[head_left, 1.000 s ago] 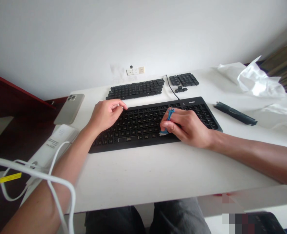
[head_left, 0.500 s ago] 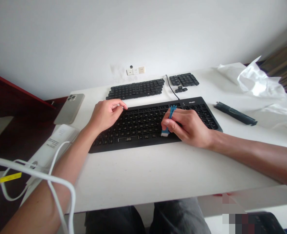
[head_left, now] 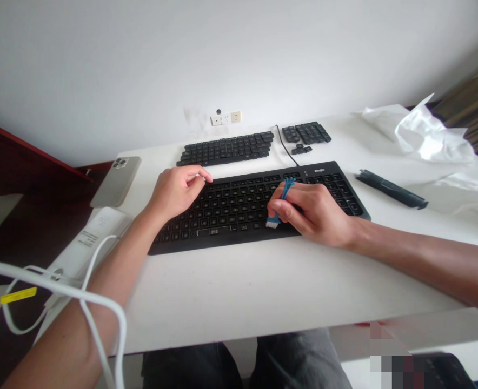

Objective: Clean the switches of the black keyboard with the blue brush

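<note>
A black keyboard (head_left: 239,202) with its keycaps off lies on the white desk, its bare key sockets showing. My right hand (head_left: 312,213) is closed around a small blue cleaning brush (head_left: 288,186), held tilted like a pen. The brush's pale bristles point down at the sockets near the keyboard's front edge. At the keyboard's upper left, my left hand (head_left: 178,189) rests with curled fingers, the fingertips at its back edge; some fingers are hidden beneath the hand.
Loose black keycaps (head_left: 226,148) lie in rows behind the keyboard, with number-pad keycaps (head_left: 312,132) farther right. A phone (head_left: 116,181) and white box (head_left: 91,235) are at left, beside white cables (head_left: 105,302). A dark strip (head_left: 391,188) and plastic bag (head_left: 429,135) lie right.
The brush in my right hand has shifted slightly left and down over the sockets. My left hand and the keyboard have stayed in place.
</note>
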Demonstrator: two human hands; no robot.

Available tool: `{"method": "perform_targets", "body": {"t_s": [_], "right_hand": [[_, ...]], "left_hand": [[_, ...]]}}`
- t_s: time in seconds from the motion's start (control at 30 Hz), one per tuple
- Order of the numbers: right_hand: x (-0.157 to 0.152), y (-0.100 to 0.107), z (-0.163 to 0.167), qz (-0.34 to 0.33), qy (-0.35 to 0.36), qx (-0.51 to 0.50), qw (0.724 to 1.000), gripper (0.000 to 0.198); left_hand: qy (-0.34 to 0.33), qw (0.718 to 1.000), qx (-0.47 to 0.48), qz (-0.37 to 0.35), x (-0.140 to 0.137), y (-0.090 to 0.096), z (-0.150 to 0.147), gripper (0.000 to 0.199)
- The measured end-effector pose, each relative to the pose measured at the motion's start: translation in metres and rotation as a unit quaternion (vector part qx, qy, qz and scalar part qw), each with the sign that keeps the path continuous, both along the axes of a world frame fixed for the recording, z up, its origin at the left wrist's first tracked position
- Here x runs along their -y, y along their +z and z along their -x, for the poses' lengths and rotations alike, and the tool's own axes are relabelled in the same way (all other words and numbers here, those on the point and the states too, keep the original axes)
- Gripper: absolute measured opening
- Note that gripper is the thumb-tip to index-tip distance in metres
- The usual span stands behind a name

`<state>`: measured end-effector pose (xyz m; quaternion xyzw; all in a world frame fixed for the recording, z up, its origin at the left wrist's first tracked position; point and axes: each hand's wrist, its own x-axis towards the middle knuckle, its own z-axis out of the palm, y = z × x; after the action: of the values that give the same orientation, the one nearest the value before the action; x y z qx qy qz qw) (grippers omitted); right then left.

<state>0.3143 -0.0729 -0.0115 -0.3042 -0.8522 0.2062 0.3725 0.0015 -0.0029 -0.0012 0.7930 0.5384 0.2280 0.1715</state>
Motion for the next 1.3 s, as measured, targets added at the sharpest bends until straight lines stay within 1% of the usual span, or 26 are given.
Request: {"method": "perform_targets", "body": {"t_s": [0.07, 0.2, 0.3, 0.4, 0.47, 0.53, 0.6, 0.67, 0.73, 0.87, 1.0, 1.17, 1.3], "right_hand": [[-0.0001, -0.0002, 0.0, 0.0, -0.002, -0.001, 1.0, 0.038], [-0.0004, 0.0002, -0.0002, 0.029, -0.002, 0.006, 1.0, 0.04], [-0.0004, 0.0003, -0.0002, 0.022, -0.011, 0.003, 1.0, 0.04], [0.0001, 0.0, 0.0, 0.019, -0.005, 0.008, 1.0, 0.039], [0.0005, 0.0, 0.0001, 0.009, -0.016, -0.007, 1.0, 0.039], [0.0008, 0.0003, 0.0001, 0.014, -0.025, -0.006, 1.0, 0.04], [0.001, 0.0005, 0.0, 0.028, -0.015, 0.008, 0.999, 0.041], [0.001, 0.0003, -0.0001, 0.024, -0.004, 0.006, 1.0, 0.04], [0.0011, -0.0001, -0.0001, 0.009, -0.009, -0.005, 1.0, 0.04], [0.0006, -0.0003, -0.0001, 0.017, -0.007, 0.002, 1.0, 0.04], [-0.0004, 0.0, -0.0001, 0.01, -0.021, -0.002, 1.0, 0.038], [0.0003, 0.0003, -0.0003, 0.006, -0.013, -0.013, 1.0, 0.04], [0.0011, 0.0004, -0.0006, 0.026, -0.004, 0.002, 1.0, 0.041]], "left_hand": [[0.0, 1.0, 0.002, 0.0, 0.0, 0.0, -0.0003, 0.027], [-0.001, 1.0, 0.005, -0.004, 0.0001, 0.0001, -0.0005, 0.027], [-0.002, 1.0, 0.004, -0.003, -0.0001, -0.0001, -0.0001, 0.027], [0.0, 1.0, 0.002, -0.002, -0.0001, -0.0001, -0.0001, 0.027], [0.001, 1.0, 0.002, 0.0, 0.0, 0.0001, -0.0004, 0.027], [0.001, 1.0, 0.003, 0.0, 0.0002, 0.0004, -0.0007, 0.027], [0.0, 1.0, 0.004, -0.002, 0.0004, 0.0006, -0.0009, 0.028], [-0.001, 1.0, 0.004, -0.002, 0.0004, 0.0006, -0.0008, 0.028], [-0.002, 1.0, 0.004, -0.003, 0.0002, 0.0003, -0.0005, 0.027], [-0.002, 1.0, 0.001, -0.005, -0.0002, -0.0002, -0.0002, 0.028], [0.003, 1.0, -0.002, 0.0, 0.0, -0.0002, -0.0003, 0.028], [0.002, 1.0, 0.001, 0.003, 0.0003, 0.0003, -0.0004, 0.027], [0.002, 1.0, 0.002, 0.003, 0.0004, 0.0006, -0.0006, 0.027]]}}
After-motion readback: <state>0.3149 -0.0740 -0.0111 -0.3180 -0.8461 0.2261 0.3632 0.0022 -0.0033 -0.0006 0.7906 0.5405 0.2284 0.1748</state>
